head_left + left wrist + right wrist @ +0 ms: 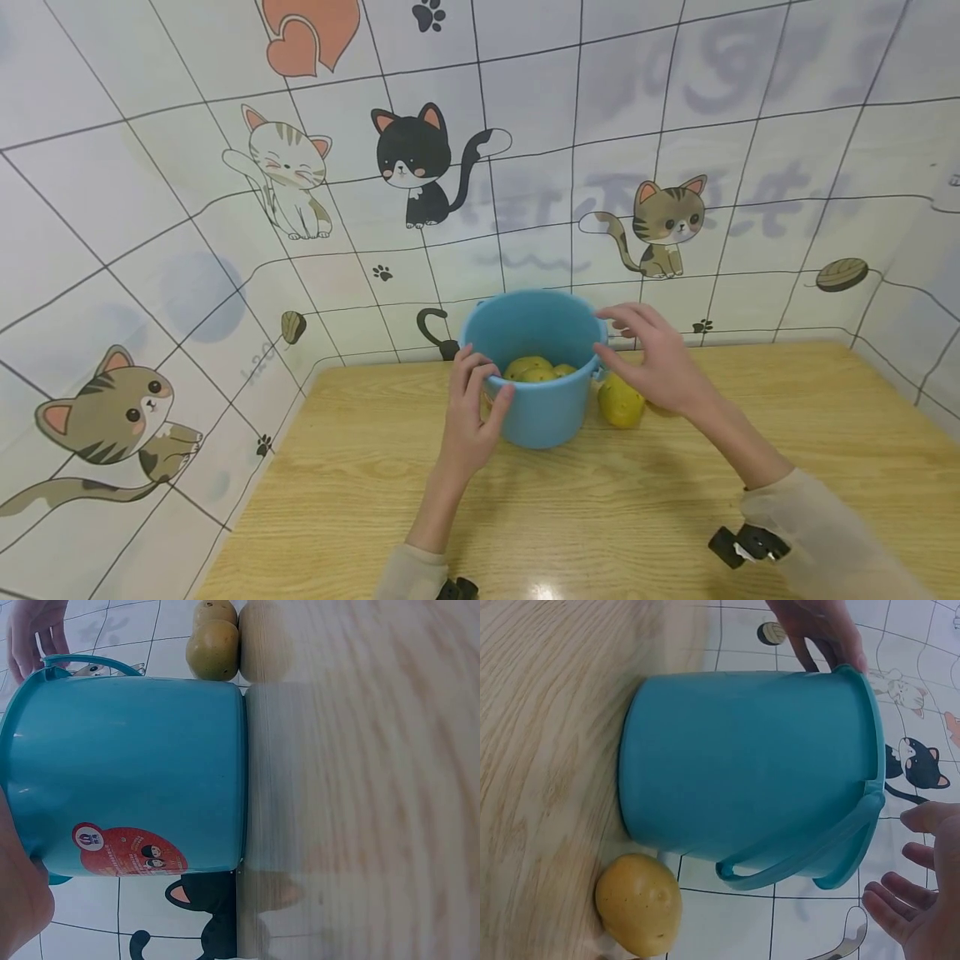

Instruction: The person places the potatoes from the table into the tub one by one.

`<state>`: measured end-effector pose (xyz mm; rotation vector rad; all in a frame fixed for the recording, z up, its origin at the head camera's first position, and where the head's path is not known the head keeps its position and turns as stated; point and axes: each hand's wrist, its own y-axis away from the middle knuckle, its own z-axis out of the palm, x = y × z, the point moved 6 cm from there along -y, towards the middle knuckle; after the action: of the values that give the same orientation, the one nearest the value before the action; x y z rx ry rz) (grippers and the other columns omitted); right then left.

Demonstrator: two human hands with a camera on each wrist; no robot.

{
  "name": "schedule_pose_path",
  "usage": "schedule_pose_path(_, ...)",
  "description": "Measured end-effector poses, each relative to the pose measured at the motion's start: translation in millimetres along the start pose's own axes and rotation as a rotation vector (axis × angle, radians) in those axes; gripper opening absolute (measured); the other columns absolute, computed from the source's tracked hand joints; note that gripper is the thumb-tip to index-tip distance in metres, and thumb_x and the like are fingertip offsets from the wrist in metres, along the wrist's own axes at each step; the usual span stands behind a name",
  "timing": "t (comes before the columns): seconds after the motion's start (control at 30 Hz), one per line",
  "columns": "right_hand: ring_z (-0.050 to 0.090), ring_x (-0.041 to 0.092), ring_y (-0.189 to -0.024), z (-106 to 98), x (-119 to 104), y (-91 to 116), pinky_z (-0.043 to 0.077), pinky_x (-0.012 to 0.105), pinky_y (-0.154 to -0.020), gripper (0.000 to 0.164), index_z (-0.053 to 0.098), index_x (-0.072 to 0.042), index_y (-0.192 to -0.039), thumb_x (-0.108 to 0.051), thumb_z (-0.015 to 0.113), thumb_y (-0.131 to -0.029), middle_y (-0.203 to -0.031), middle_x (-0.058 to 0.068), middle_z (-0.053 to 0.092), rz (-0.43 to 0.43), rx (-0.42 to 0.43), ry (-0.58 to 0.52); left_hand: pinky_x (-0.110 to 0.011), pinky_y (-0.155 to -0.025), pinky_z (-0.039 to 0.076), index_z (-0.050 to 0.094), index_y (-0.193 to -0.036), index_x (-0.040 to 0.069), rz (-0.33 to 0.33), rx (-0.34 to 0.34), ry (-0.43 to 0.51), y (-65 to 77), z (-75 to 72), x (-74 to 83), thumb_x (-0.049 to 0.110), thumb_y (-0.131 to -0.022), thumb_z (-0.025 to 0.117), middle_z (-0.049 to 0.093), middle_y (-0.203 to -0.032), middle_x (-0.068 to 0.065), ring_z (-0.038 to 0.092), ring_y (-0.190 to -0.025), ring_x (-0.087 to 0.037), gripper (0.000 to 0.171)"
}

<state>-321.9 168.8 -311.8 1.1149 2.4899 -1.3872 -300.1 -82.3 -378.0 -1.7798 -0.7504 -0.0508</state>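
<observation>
A: Main object?
B: Round sky-blue plastic bucket [542, 417], upright on a pale wood-grain table [337, 475], between the two hands.
A: Contents?
B: A few rounded, dark-speckled yellow potatoes [529, 369], or something much like them, low inside. Full count hidden by the wall.
A: Left hand [474, 417]?
B: At the bucket's left rim, touching it. Fingers bent at the edge, thumb lower, on the near side. Whether they pinch the rim or only rest there, cannot tell.
A: Right hand [663, 367]?
B: Just beside the right rim. Fingers and thumb spread, nothing between them; the right wrist view shows a small gap to the bucket.
A: Outside the bucket?
B: One speckled yellow potato [622, 404] on the table, near the bucket's right side. The left wrist view adds a second potato [214, 610] just behind it.
A: Bucket details?
B: Blue plastic handle [802, 859] folded down on the right side; red printed sticker [131, 851] on the left.
A: Surroundings?
B: White wall [525, 100], black grid lines, cartoon cats. Beige sleeve [832, 533] on the right arm, black device [750, 543] at its cuff.
</observation>
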Motion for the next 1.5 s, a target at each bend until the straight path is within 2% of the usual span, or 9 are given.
schedule_pose_path(0.4,0.059,0.028,-0.103,-15.0,16.7,10.7,0.053,0.051,-0.084,0.043,0.060,-0.001,-0.129,-0.008,0.076,-0.089,-0.127,0.015,0.058,0.042,0.019,0.071,-0.055,-0.118,0.024,0.056,-0.107,0.006,-0.005,-0.003,-0.001,-0.9,0.6,0.1,0.017,-0.100,0.060,0.048,-0.122,-0.013,0.031,-0.143,-0.037,0.014)
schedule_pose_path(0.7,0.060,0.036,-0.104,-20.9,40.8,21.6,0.053,0.055,-0.086,0.042,0.058,0.000,-0.130,-0.010,0.073,-0.092,-0.127,0.019,0.056,0.104,0.005,0.077,-0.057,-0.117,0.025,0.056,-0.107,0.005,0.015,0.000,-0.002,-1.1,1.7,0.2,0.019,-0.102,0.059,0.049,-0.121,-0.013,0.032,-0.142,-0.039,0.015)
schedule_pose_path(0.87,0.059,0.040,-0.106,-21.6,55.3,27.1,0.051,0.057,-0.088,0.043,0.057,0.002,-0.132,-0.012,0.072,-0.094,-0.128,0.022,0.054,0.159,-0.015,0.076,-0.059,-0.116,0.026,0.057,-0.107,0.005,0.024,0.007,-0.001,-1.0,0.8,1.7,0.015,-0.101,0.059,0.049,-0.121,-0.014,0.033,-0.142,-0.039,0.012)
schedule_pose_path(1.13,0.056,0.047,-0.107,-21.5,80.5,41.2,0.048,0.065,-0.086,0.047,0.053,0.002,-0.136,-0.024,0.067,-0.099,-0.130,0.028,0.050,0.285,-0.074,0.097,-0.059,-0.117,0.025,0.056,-0.107,0.005,0.024,0.005,-0.001,-1.1,0.4,3.4,0.017,-0.102,0.058,0.049,-0.120,-0.015,0.032,-0.142,-0.039,0.014)
schedule_pose_path(1.37,0.056,0.052,-0.107,-19.7,97.6,52.5,0.048,0.067,-0.082,0.051,0.050,0.004,-0.138,-0.027,0.065,-0.099,-0.131,0.031,0.048,0.335,-0.118,0.109,-0.056,-0.118,0.025,0.056,-0.107,0.005,0.008,0.001,0.002,-0.4,0.8,2.7,0.019,-0.102,0.058,0.049,-0.121,-0.014,0.032,-0.142,-0.039,0.015)
schedule_pose_path(1.5,0.054,0.053,-0.109,-17.5,106.8,57.8,0.049,0.067,-0.081,0.054,0.048,0.005,-0.140,-0.028,0.064,-0.100,-0.132,0.034,0.045,0.362,-0.146,0.114,-0.058,-0.117,0.025,0.056,-0.107,0.004,-0.002,0.001,0.002,-0.6,0.2,3.5,0.015,-0.100,0.060,0.049,-0.122,-0.014,0.033,-0.141,-0.044,0.014)
